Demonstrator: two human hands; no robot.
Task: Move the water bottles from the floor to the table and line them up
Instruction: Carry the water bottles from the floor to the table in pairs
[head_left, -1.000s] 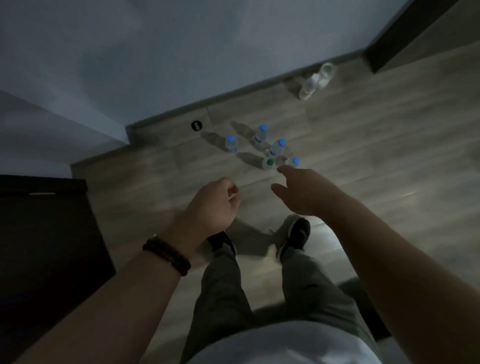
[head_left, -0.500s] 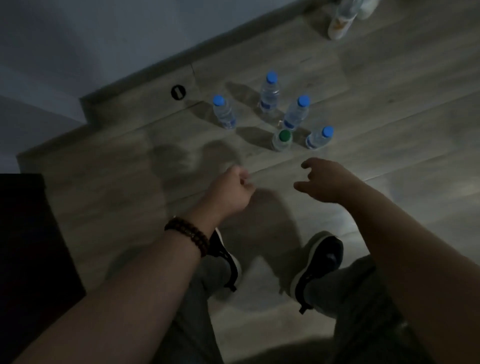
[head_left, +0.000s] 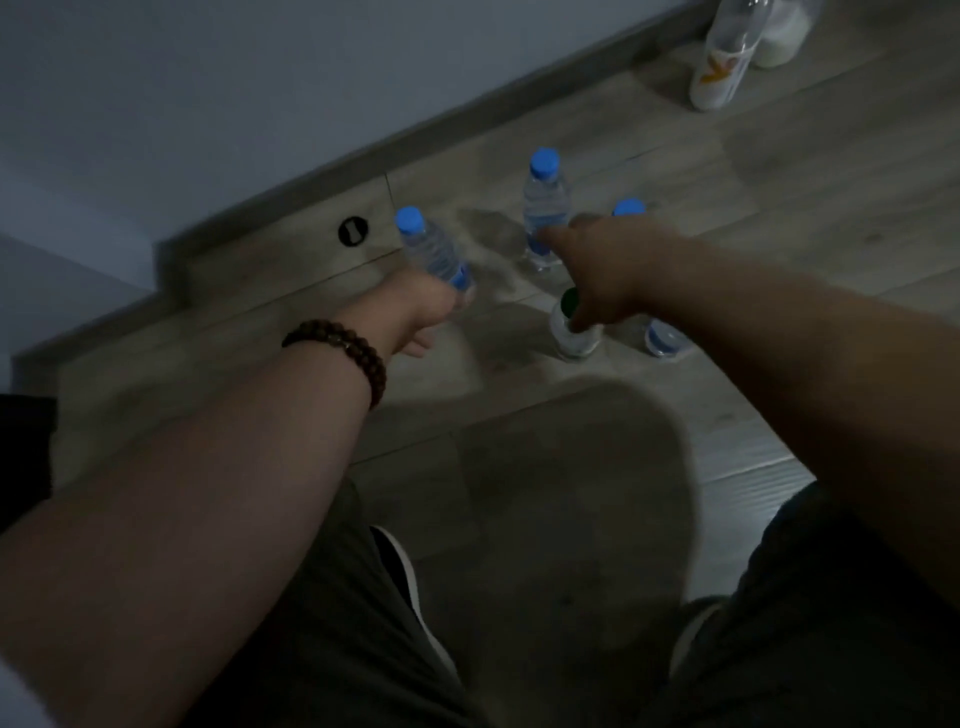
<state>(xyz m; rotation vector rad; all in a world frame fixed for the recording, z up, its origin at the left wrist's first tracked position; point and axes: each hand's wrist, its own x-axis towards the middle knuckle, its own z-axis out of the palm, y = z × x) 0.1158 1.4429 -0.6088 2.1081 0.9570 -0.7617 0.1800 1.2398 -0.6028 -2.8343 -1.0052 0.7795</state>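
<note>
Dim wood floor (head_left: 779, 218) by grey wall: five water bottles grouped ahead of both hands.
Head view: left hand (head_left: 415, 306) wraps base of tilted blue-cap bottle (head_left: 434, 249). Right hand (head_left: 602, 270), fingers spread, reaches over green-cap bottle (head_left: 571, 332), touching the rear blue-cap bottle (head_left: 543, 208); its grip cannot be judged. Count: four blue caps, one green.

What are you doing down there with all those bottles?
A person is bending over a bunch of small water bottles standing on the wooden floor by the wall. The left hand, the one with a bead bracelet, is closing around the base of a blue-capped bottle, which leans. The right hand reaches in among the others, over a green-capped bottle; what it grips is hidden. No bottle has left the floor yet.
</note>
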